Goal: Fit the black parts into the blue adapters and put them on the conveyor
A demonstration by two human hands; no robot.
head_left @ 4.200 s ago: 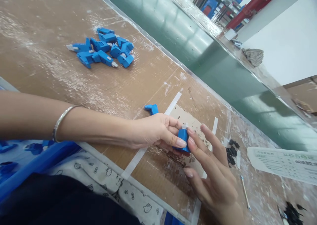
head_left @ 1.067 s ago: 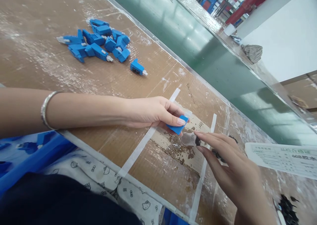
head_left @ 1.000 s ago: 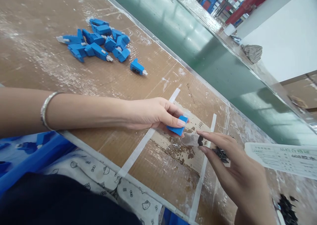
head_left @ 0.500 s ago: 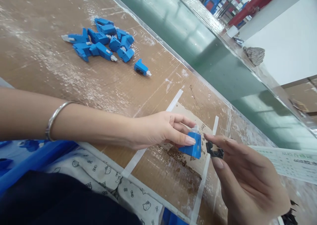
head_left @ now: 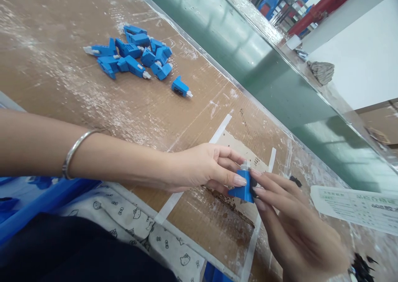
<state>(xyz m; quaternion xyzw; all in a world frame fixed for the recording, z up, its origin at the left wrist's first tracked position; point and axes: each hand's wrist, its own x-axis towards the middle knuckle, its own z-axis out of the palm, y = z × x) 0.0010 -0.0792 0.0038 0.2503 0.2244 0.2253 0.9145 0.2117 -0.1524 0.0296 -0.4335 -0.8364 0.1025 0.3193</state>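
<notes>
My left hand (head_left: 214,166) grips a small blue plastic part (head_left: 243,190) with a pale translucent tip pointing away from me. A small black plastic piece (head_left: 254,185) sits against the right side of that blue part. My right hand (head_left: 295,215) pinches the black piece, and its fingers hide much of it. Both hands meet over a stained cardboard patch (head_left: 239,143) taped to the table. Farther up, a similar blue part (head_left: 180,86) lies alone, beside a loose pile of several blue parts (head_left: 130,52).
White tape strips (head_left: 251,249) cross the brown table (head_left: 130,100). A printed label sheet (head_left: 351,205) and loose black pieces (head_left: 362,267) lie at right. A green conveyor belt (head_left: 248,62) with a metal edge runs along the far side. A blue bin (head_left: 62,195) stands at lower left.
My right hand has moved left, bringing the black piece from a short gap away to the side of the blue part. My left hand keeps hold of the blue part.
</notes>
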